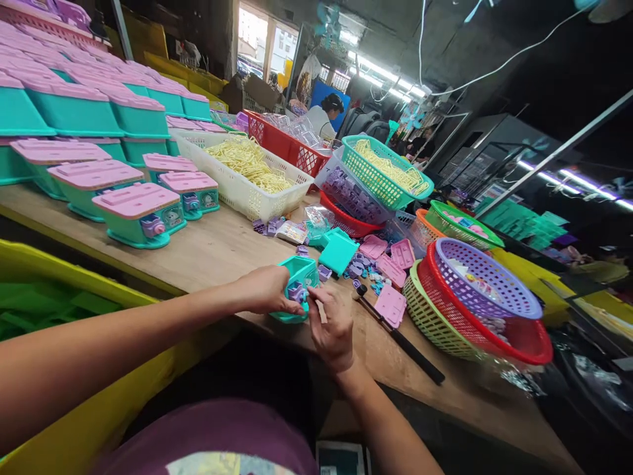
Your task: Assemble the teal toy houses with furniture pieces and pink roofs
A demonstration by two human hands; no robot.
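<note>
A teal plastic toy box (300, 269) with an open top stands at the table's front edge, a purple spout-like part (297, 292) on its front. My left hand (267, 290) is closed around the box's left side, its thumb near the purple part. At the box's front right, my right hand (332, 324) has its fingers pinched close against the purple part; whatever small piece they hold is hidden. Just behind the box lie a teal flat piece (339, 252) and several small purple parts (359, 266). Pink lids (390, 305) are scattered to the right.
Finished-looking teal boxes with pink lids (141, 201) are stacked at the left. A white basket (277, 198) of yellowish strands stands behind. A black-handled hammer (403, 340) lies right, beside stacked red (531, 343) and purple baskets (527, 307). A person (324, 119) sits in the background.
</note>
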